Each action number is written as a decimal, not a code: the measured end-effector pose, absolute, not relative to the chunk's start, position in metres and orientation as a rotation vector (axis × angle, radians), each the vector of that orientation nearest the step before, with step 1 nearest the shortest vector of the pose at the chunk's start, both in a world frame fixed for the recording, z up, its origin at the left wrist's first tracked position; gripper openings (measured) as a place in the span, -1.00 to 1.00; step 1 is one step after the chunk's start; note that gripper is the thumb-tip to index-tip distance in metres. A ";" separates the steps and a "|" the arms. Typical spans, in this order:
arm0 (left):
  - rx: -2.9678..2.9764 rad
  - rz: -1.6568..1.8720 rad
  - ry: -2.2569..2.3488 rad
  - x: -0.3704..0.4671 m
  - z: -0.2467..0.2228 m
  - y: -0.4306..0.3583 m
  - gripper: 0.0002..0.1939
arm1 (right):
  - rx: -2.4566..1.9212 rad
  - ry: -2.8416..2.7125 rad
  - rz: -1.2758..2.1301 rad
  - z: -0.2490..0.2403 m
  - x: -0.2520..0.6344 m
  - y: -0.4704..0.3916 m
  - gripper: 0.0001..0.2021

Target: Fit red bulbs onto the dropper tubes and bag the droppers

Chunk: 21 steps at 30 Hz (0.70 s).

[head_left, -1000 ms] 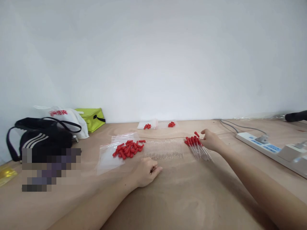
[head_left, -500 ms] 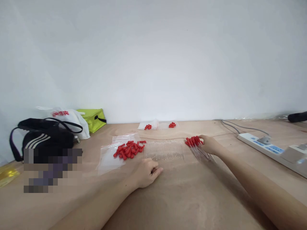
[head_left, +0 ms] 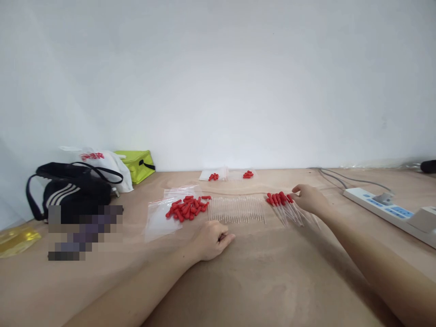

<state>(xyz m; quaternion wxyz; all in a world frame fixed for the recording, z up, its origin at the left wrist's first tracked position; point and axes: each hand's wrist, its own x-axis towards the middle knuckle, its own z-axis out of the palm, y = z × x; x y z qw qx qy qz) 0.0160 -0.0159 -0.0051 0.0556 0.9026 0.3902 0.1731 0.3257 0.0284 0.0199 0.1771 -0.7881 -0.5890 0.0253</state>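
Right hand (head_left: pixel 308 199): one, bare, at the far side of the bundle of red-topped droppers (head_left: pixel 279 199); thumb and fingertips close beside the outermost red top. Whether they grip it, I cannot tell from here.

Left hand (head_left: pixel 211 240): one, on the wooden table (head_left: pixel 259 281), fingers curled in, thumb forward, nothing visible in its hold.

Droppers: one fanned bundle, red tops together toward the wall (head_left: pixel 238 91), clear stems slanting toward the near right.

Clear tubes (head_left: pixel 236 210): one row, side by side, between the droppers and the loose red bulbs (head_left: pixel 186 209).

Loose red bulbs: one heap, left of the tubes, partly over flat clear bags (head_left: pixel 159 220).

Small bagged sets: two, near the wall, each with red bulbs, left (head_left: pixel 213 177) and right (head_left: pixel 248 174).

Far left: black bag (head_left: pixel 68 195), white bag (head_left: pixel 114 170), lime-green case (head_left: pixel 136 167).

Right side: white power strip (head_left: pixel 391 211), plugs fitted, grey cable (head_left: pixel 357 175) behind.
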 end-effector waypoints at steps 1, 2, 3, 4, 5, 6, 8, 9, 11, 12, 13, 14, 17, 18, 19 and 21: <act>2.723 0.536 1.190 0.016 -0.006 -0.016 -0.66 | -2.196 -1.665 0.043 0.020 0.321 0.027 -0.75; 2.704 0.557 1.198 0.017 -0.007 -0.016 -0.67 | -2.155 -1.668 0.040 0.019 0.314 0.024 -0.76; 2.684 0.588 1.215 0.017 -0.009 -0.016 -0.68 | -2.106 -1.685 0.044 0.017 0.305 0.021 -0.77; 2.667 0.628 1.245 0.017 -0.010 -0.015 -0.69 | -2.057 -1.710 0.044 0.015 0.293 0.017 -0.78; 2.657 0.680 1.290 0.016 -0.011 -0.014 -0.70 | -2.005 -1.755 0.037 0.012 0.281 0.014 -0.77; 2.654 0.743 1.347 0.015 -0.012 -0.013 -0.70 | -1.948 -1.826 0.015 0.008 0.269 0.010 -0.78; 2.665 0.878 1.484 0.010 -0.011 -0.008 -0.74 | -1.890 -1.938 -0.035 0.000 0.249 0.006 -0.82; 2.668 0.938 1.562 0.006 -0.008 -0.005 -0.77 | -1.879 -1.972 -0.052 -0.004 0.241 0.004 -0.82; 2.641 1.012 1.743 -0.005 -0.001 0.004 -0.84 | -1.901 -1.996 -0.085 -0.009 0.232 0.004 -0.83; 2.604 1.016 1.844 -0.010 0.003 0.009 -0.86 | -1.929 -1.992 -0.102 -0.010 0.231 0.004 -0.82; 2.568 1.000 1.938 -0.016 0.007 0.014 -0.87 | -1.963 -1.985 -0.120 -0.011 0.231 0.005 -0.82; 2.558 0.965 1.982 -0.022 0.011 0.020 -0.88 | -2.002 -1.974 -0.132 -0.010 0.233 0.006 -0.82; 2.638 0.844 1.901 -0.034 0.017 0.034 -0.89 | -2.122 -1.939 -0.084 -0.005 0.238 0.008 -0.81; 2.670 0.791 1.845 -0.036 0.018 0.038 -0.87 | -2.155 -1.927 -0.045 -0.003 0.239 0.008 -0.80; 2.699 0.731 1.784 -0.037 0.018 0.041 -0.84 | -2.182 -1.914 -0.004 0.000 0.240 0.009 -0.79; 2.752 0.596 1.676 -0.038 0.019 0.047 -0.80 | -2.220 -1.890 0.064 0.003 0.240 0.012 -0.77</act>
